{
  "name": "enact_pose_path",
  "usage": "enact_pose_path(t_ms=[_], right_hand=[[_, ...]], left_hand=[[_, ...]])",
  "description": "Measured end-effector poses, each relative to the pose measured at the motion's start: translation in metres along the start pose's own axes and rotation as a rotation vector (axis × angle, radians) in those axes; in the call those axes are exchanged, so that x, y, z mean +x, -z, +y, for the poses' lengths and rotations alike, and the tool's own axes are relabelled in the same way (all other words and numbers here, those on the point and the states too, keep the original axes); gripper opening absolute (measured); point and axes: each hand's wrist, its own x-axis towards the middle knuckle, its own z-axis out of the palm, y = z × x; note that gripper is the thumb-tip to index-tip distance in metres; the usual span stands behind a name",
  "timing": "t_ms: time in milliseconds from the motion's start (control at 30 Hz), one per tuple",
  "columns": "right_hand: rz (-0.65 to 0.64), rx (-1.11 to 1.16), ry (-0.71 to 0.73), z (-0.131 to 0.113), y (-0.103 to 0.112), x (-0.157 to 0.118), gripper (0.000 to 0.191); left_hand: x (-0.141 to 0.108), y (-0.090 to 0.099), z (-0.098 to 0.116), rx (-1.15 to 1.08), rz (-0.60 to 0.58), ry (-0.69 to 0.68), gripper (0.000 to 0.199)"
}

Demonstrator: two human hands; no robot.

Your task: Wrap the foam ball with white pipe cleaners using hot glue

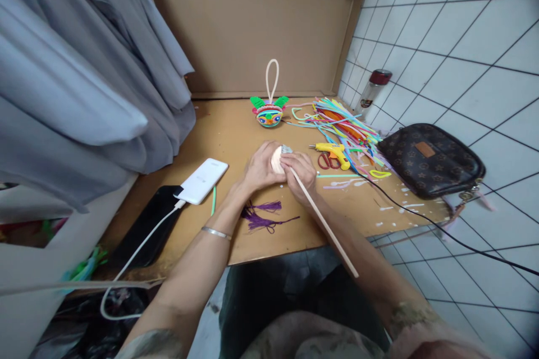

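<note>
My left hand (261, 167) is closed around a small ball (277, 161) that looks wound with cream strips, with a greyish patch at its top. Against the ball's right side, my right hand (302, 173) pinches a cream pipe cleaner (324, 222), whose long free end slants down over my right forearm. Purple tassels (263, 216) lie on the table below my hands. Beyond them stands a colourful animal-head ornament (269, 115) with green ears and a tall cream loop.
A yellow glue gun (334, 152) and red-handled scissors (328, 161) lie at right, near a heap of coloured pipe cleaners (345, 123). A brown bag (433, 160) and a bottle (373, 90) stand by the tiled wall. At left are a white power bank (204, 179), a black phone (147, 227) and grey curtain-like cloth (84, 67).
</note>
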Motion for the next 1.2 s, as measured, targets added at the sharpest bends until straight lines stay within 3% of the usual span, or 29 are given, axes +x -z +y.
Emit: enact_pose_path(t_ms=[300,567,967,1200], right_hand=[[0.069,0.037,0.066,0.0011,-0.0002,-0.0002,0.017],[-0.038,-0.008,-0.081,-0.0006,0.0064,-0.0033,0.026],[-0.068,-0.087,-0.038,0.0051,0.0015,-0.0074,0.029],[-0.127,-0.134,-0.112,-0.0033,0.0037,-0.0027,0.033]], left_hand=[[0.0005,-0.0006,0.0033,-0.003,-0.011,-0.020,0.056],[-0.0001,-0.0012,0.0015,-0.007,-0.032,-0.058,0.064],[0.0006,-0.0010,0.0008,-0.033,-0.028,-0.074,0.058],[0.0005,-0.0014,0.0019,-0.034,-0.015,-0.084,0.056]])
